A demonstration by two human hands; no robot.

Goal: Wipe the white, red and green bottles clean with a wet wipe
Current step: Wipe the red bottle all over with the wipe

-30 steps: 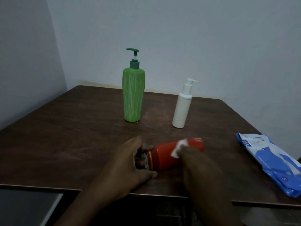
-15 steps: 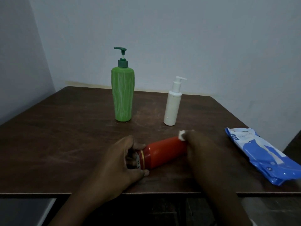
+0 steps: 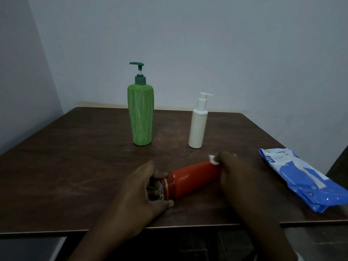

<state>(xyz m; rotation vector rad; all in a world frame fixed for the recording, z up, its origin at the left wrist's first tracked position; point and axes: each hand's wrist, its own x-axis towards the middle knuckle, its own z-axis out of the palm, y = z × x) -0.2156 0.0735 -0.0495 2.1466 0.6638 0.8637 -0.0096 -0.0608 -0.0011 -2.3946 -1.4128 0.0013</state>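
The red bottle (image 3: 192,179) lies on its side near the table's front edge. My left hand (image 3: 143,193) grips its cap end. My right hand (image 3: 233,172) covers the far end of the red bottle and holds a white wet wipe (image 3: 213,159) against it; only a corner of the wipe shows. The tall green pump bottle (image 3: 140,117) stands upright behind, at mid-table. The smaller white pump bottle (image 3: 198,127) stands upright to its right.
A blue pack of wet wipes (image 3: 301,178) lies at the right edge of the dark wooden table (image 3: 66,157). Plain walls close in behind and to the left. A grey surface (image 3: 28,247) shows below the table's front left.
My right hand slid the wipe along the red bottle from its middle to its far end. My left hand kept its hold on the cap end.
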